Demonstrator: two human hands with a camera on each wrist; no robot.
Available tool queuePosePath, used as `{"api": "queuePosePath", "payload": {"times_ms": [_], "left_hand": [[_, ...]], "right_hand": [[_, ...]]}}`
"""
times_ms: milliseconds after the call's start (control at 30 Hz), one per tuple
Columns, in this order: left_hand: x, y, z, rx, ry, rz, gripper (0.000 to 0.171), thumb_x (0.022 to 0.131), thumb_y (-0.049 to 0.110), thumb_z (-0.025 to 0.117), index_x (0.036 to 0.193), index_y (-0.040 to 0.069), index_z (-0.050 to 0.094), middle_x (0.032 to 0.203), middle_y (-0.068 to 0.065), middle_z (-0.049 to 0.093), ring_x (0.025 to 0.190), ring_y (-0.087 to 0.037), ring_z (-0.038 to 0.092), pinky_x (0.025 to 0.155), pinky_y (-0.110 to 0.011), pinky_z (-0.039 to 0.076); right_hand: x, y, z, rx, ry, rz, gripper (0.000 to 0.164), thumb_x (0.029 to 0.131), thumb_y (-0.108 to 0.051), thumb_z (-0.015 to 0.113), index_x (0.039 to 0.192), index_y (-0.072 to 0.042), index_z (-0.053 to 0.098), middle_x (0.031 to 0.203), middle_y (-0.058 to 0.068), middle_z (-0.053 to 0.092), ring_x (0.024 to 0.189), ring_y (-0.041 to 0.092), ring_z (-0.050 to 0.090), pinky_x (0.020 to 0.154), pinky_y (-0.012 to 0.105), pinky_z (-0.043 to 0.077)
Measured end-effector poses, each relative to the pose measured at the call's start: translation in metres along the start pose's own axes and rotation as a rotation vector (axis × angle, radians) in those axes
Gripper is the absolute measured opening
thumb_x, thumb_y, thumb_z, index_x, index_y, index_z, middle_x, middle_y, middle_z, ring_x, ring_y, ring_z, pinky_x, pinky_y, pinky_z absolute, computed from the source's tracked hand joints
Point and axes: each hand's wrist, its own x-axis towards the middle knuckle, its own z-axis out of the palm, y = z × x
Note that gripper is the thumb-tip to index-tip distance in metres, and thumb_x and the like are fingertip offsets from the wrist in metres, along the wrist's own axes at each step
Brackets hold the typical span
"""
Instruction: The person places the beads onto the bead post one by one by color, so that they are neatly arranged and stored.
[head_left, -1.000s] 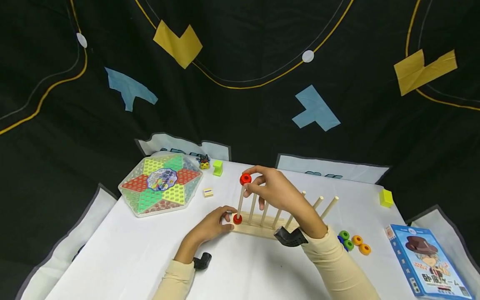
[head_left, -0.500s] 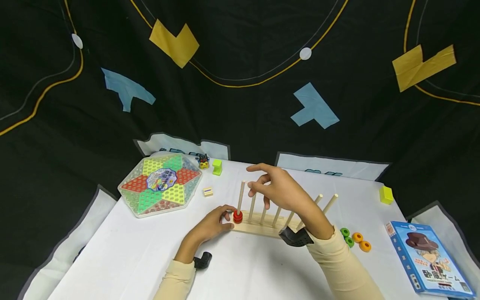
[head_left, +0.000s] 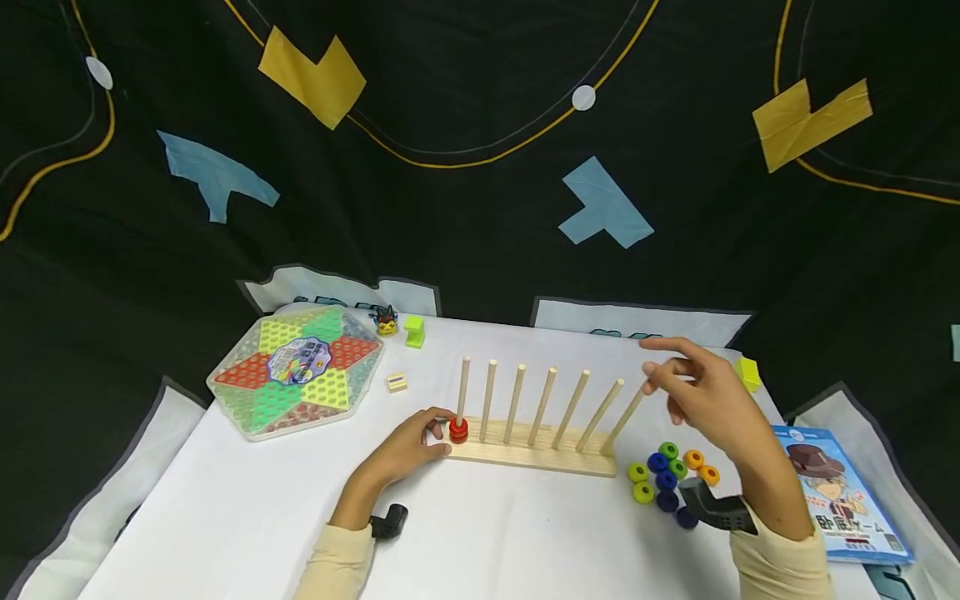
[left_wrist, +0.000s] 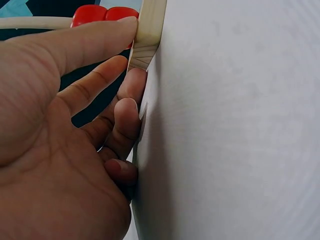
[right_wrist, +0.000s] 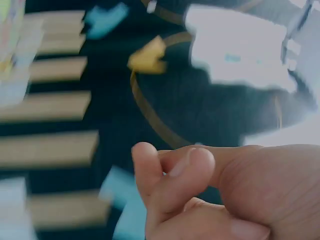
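A wooden peg stand carries a row of several upright pegs. Two red rings are stacked at the bottom of its leftmost peg; the left wrist view also shows these red rings. My left hand grips the left end of the base, thumb along one side and fingertips at the end, as the left wrist view confirms. My right hand is raised beside the rightmost peg, fingers loosely bent, holding nothing. Below it lie loose blue rings, green rings, yellow-green rings and orange rings.
A Chinese checkers box is at the back left. Near it stand a small figurine, a green block and a small striped block. A yellow block and a blue game box are on the right.
The second red ring has dropped from my right hand down the leftmost peg onto the first. My right hand, now without it, has moved right, past the pegs. The left hand keeps its grip.
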Motion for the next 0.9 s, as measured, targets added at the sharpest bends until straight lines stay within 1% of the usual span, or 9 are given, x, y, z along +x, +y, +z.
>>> {"api": "queuePosePath", "payload": {"times_ms": [67, 233, 333, 433, 533, 633, 767, 900], "left_hand": [[-0.001, -0.001, 0.0, -0.002, 0.002, -0.003, 0.044, 0.082, 0.007, 0.073, 0.124, 0.013, 0.058, 0.093, -0.01, 0.054, 0.073, -0.016, 0.042, 0.065, -0.028, 0.037], [-0.002, -0.001, 0.0, -0.007, -0.005, 0.009, 0.044, 0.083, 0.007, 0.072, 0.124, 0.013, 0.058, 0.093, -0.01, 0.054, 0.074, -0.017, 0.043, 0.066, -0.028, 0.037], [-0.001, -0.001, 0.0, -0.019, -0.006, 0.023, 0.044, 0.083, 0.007, 0.072, 0.124, 0.013, 0.057, 0.094, -0.011, 0.053, 0.074, -0.018, 0.043, 0.066, -0.028, 0.037], [0.0, -0.002, 0.001, -0.03, -0.007, 0.027, 0.044, 0.083, 0.005, 0.072, 0.124, 0.011, 0.057, 0.093, -0.012, 0.053, 0.075, -0.018, 0.042, 0.066, -0.028, 0.036], [0.0, -0.003, 0.002, -0.027, -0.012, 0.018, 0.045, 0.082, 0.006, 0.073, 0.124, 0.011, 0.057, 0.093, -0.01, 0.053, 0.074, -0.018, 0.042, 0.066, -0.028, 0.036], [-0.001, -0.003, 0.002, -0.026, -0.005, 0.008, 0.045, 0.082, 0.006, 0.073, 0.124, 0.012, 0.058, 0.093, -0.01, 0.053, 0.073, -0.017, 0.042, 0.065, -0.028, 0.036], [-0.001, -0.002, 0.002, -0.031, 0.006, 0.005, 0.044, 0.081, 0.007, 0.073, 0.122, 0.012, 0.058, 0.093, -0.011, 0.054, 0.072, -0.016, 0.042, 0.064, -0.027, 0.036], [0.0, -0.002, 0.001, -0.015, 0.009, 0.011, 0.045, 0.082, 0.008, 0.073, 0.123, 0.013, 0.058, 0.093, -0.01, 0.054, 0.073, -0.015, 0.042, 0.065, -0.027, 0.037]], "right_hand": [[-0.013, 0.031, -0.007, 0.0, 0.036, 0.064, 0.046, 0.096, -0.037, 0.055, 0.137, -0.015, 0.048, 0.085, 0.01, 0.064, 0.051, 0.022, 0.051, 0.045, 0.028, 0.044], [-0.044, 0.105, -0.01, 0.056, 0.042, 0.29, 0.055, 0.096, -0.044, 0.052, 0.14, -0.012, 0.042, 0.087, 0.011, 0.063, 0.052, 0.018, 0.049, 0.044, 0.027, 0.04], [-0.056, 0.141, -0.007, 0.102, 0.04, 0.411, 0.058, 0.096, -0.044, 0.052, 0.143, -0.012, 0.037, 0.086, 0.011, 0.062, 0.053, 0.014, 0.048, 0.045, 0.027, 0.039], [-0.064, 0.169, 0.0, 0.145, 0.05, 0.516, 0.058, 0.098, -0.037, 0.051, 0.146, -0.011, 0.031, 0.086, 0.009, 0.061, 0.053, 0.013, 0.047, 0.046, 0.027, 0.038], [-0.07, 0.189, 0.007, 0.18, 0.06, 0.601, 0.059, 0.098, -0.032, 0.051, 0.147, -0.009, 0.027, 0.085, 0.005, 0.061, 0.053, 0.013, 0.048, 0.046, 0.027, 0.038], [-0.072, 0.203, 0.014, 0.174, 0.056, 0.647, 0.062, 0.096, -0.031, 0.054, 0.147, -0.007, 0.027, 0.081, 0.002, 0.062, 0.053, 0.013, 0.049, 0.047, 0.026, 0.039], [-0.071, 0.213, 0.02, 0.139, 0.041, 0.678, 0.065, 0.094, -0.033, 0.057, 0.144, -0.004, 0.029, 0.077, 0.0, 0.062, 0.053, 0.013, 0.049, 0.047, 0.026, 0.041], [-0.069, 0.218, 0.025, 0.138, 0.041, 0.711, 0.063, 0.095, -0.031, 0.056, 0.143, -0.003, 0.028, 0.076, 0.001, 0.062, 0.053, 0.015, 0.05, 0.048, 0.028, 0.042]]}}
